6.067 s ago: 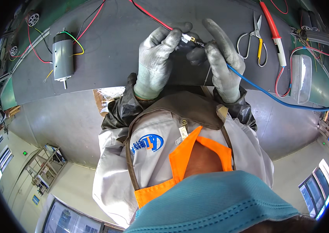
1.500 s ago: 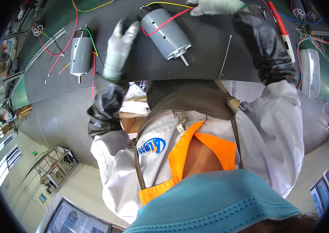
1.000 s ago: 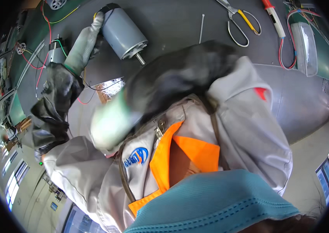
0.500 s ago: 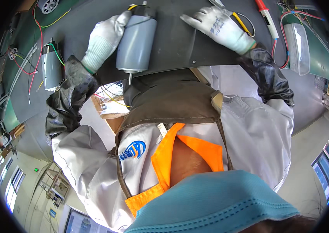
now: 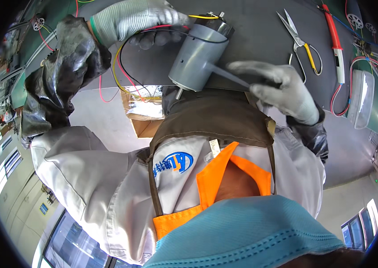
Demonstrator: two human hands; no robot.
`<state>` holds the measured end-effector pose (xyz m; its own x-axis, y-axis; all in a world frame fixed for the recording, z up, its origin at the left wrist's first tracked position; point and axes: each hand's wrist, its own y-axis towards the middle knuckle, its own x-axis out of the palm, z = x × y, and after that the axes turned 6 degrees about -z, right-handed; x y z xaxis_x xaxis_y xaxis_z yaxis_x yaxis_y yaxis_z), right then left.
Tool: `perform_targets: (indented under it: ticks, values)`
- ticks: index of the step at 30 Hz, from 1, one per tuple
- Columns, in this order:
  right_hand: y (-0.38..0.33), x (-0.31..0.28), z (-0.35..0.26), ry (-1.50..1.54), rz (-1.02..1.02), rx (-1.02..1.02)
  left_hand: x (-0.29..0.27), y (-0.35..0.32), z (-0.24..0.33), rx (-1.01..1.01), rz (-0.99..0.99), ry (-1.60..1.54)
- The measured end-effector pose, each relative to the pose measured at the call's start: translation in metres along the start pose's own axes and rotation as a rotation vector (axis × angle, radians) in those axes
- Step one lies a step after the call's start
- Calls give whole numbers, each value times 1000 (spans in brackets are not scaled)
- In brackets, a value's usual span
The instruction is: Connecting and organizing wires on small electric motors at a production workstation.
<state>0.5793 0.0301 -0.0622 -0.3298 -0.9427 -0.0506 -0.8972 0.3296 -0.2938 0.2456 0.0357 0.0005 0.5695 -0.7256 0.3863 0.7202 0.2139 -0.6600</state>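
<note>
A grey cylindrical motor (image 5: 193, 60) lies tilted near the front edge of the dark table, its shaft toward me. My left hand (image 5: 146, 22), in a white glove, is closed at the motor's far left end. Yellow, red and black wires (image 5: 120, 67) run from the motor through or under these fingers and loop down over the edge; the exact grip is partly hidden. To the right, my gloved right hand (image 5: 282, 87) is somewhat blurred. Its thumb and fingers pinch the end of a thin translucent strip (image 5: 228, 75), which stretches to the motor's side.
Scissors (image 5: 303, 42) with a yellow-marked handle lie open beyond my right hand. Farther right are a red-and-white stick-shaped tool (image 5: 335, 44) with a cable and a clear plastic box (image 5: 361, 100). Below the table edge stands an open cardboard box (image 5: 146, 127).
The motor has shifted right and tilted. My left hand has moved from its top onto the wires. My right hand has come nearer, now with a strip drawn between it and the motor.
</note>
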Motion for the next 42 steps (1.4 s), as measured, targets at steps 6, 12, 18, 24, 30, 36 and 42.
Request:
perform_targets:
  ticks: [6,12,18,24,30,36,42]
  values:
    - [50,36,6,723,156,141,4,4,-16,-596,618,94]
    - [70,58,26,942,128,-163,19,11,-50,-6,660,115]
    - [78,43,29,-100,497,-374,24,53,-71,441,938,-185]
    - [93,22,29,664,534,-328,32,78,-66,393,1033,-293]
    - [99,16,24,625,547,-230,34,87,-67,476,1064,-235]
    - [102,6,16,568,498,-130,31,85,-68,485,1038,-178]
    - [100,-26,9,480,234,43,34,101,-55,552,1030,-188]
